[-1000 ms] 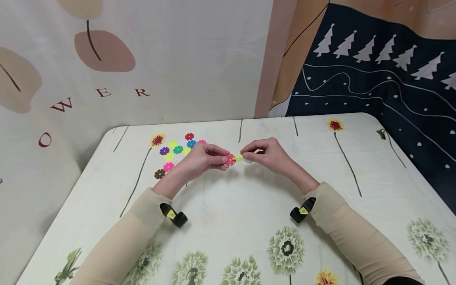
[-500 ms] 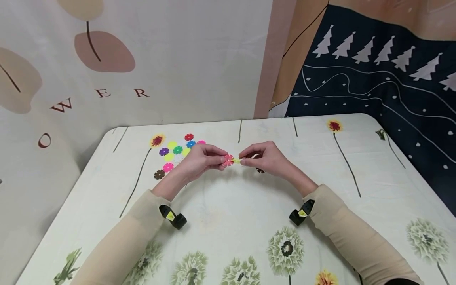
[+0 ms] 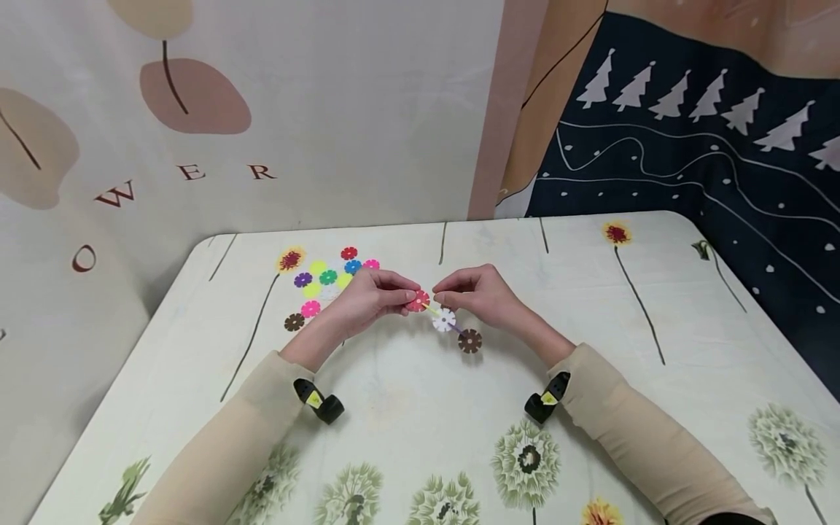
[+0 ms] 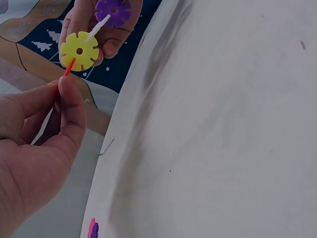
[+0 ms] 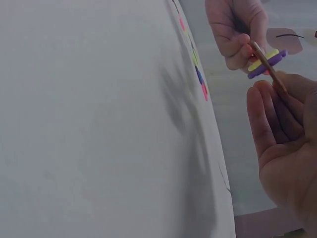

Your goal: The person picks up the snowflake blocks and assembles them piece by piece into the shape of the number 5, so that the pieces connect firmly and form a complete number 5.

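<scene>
My left hand (image 3: 370, 297) pinches a red notched flower disc (image 3: 421, 301) over the table. From it a joined chain slants down to the right: a yellow disc (image 4: 89, 60), a white disc (image 3: 444, 320), a purple disc (image 4: 121, 17) and a brown disc (image 3: 469, 341) at the end. Yellow and purple show edge-on in the head view. My right hand (image 3: 485, 295) is just above the chain, thumb and fingertips close to the yellow and white discs. In the right wrist view its fingers are loosely bent with a gap to the thumb, and the brown disc (image 5: 265, 60) overlaps them.
Several loose notched discs in mixed colours lie to the left of the hands, among them a green disc (image 3: 328, 277), a purple one (image 3: 302, 280) and a brown one (image 3: 294, 322). A flower-print cloth (image 3: 407, 437) covers the table. Hanging fabric (image 3: 367, 109) stands behind.
The right hand has let go of the chain and shifted slightly left. The chain has swung down, bringing the white and brown discs into sight. The left hand keeps its pinch on the red disc.
</scene>
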The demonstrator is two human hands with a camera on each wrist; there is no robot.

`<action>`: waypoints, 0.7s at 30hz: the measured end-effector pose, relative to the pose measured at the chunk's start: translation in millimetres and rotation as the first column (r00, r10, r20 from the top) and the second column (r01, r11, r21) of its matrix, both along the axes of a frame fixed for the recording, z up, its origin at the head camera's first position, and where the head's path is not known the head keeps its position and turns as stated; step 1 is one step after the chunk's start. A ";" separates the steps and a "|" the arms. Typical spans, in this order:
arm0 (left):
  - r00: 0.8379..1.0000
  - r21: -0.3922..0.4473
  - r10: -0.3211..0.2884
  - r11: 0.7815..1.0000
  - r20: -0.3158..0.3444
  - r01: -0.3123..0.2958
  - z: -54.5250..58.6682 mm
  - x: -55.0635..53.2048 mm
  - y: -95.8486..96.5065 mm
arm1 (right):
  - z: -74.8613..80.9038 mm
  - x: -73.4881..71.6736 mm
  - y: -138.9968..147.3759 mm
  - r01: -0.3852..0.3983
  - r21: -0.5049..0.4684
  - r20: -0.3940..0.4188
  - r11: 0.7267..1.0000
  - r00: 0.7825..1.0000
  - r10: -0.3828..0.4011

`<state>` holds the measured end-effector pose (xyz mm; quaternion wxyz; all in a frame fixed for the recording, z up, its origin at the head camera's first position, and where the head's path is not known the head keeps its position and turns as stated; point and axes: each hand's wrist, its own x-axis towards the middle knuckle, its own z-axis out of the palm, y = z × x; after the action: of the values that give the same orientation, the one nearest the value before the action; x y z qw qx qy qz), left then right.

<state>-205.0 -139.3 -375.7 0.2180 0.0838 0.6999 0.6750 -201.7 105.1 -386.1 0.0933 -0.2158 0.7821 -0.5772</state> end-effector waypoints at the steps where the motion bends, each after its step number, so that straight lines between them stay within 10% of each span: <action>1: 1.000 0.000 0.002 1.000 0.001 -0.002 -0.6 -0.2 0.3 | -0.9 0.4 -1.5 0.007 0.000 0.004 1.000 1.000 -0.007; 21: 0.999 -0.036 0.035 0.999 0.004 -0.035 -3.8 -5.0 -1.4 | -4.8 2.1 -14.4 0.127 0.014 0.247 0.992 0.961 -0.126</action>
<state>-209.9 -140.6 -379.5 0.2091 0.0662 0.7128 0.6662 -199.6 90.8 -390.9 0.1530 -0.0918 0.7758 -0.6053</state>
